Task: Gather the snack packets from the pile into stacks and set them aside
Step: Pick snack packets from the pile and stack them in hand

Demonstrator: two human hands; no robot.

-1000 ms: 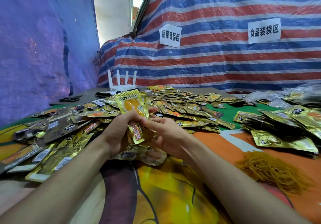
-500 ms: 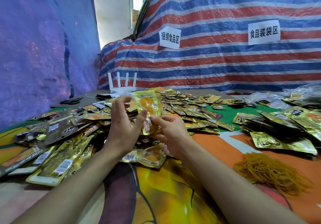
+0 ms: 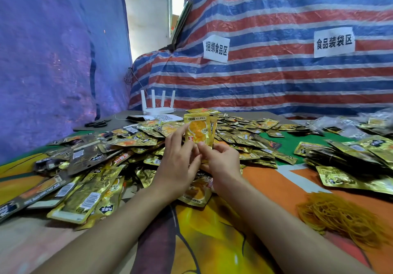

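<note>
A small stack of gold snack packets [image 3: 199, 130] stands upright between both my hands, above the table's middle. My right hand [image 3: 221, 161] pinches its lower edge with thumb and fingers. My left hand [image 3: 177, 163] touches the stack's left side, the index finger stretched up along the front packet. A wide pile of gold and dark packets [image 3: 89, 167] covers the table to the left and behind. Another heap of packets [image 3: 348, 159] lies at the right.
A tangle of orange rubber bands [image 3: 342, 216] lies at the near right. A white router [image 3: 158, 108] and black scissors [image 3: 97, 123] sit at the table's far left. Striped tarp with two paper signs hangs behind. The colourful tablecloth [image 3: 208, 231] shows in front.
The packet stack rose and moved right, away from my body. My left hand let go of its full grip and now only touches the stack's side, while my right hand took hold of the bottom.
</note>
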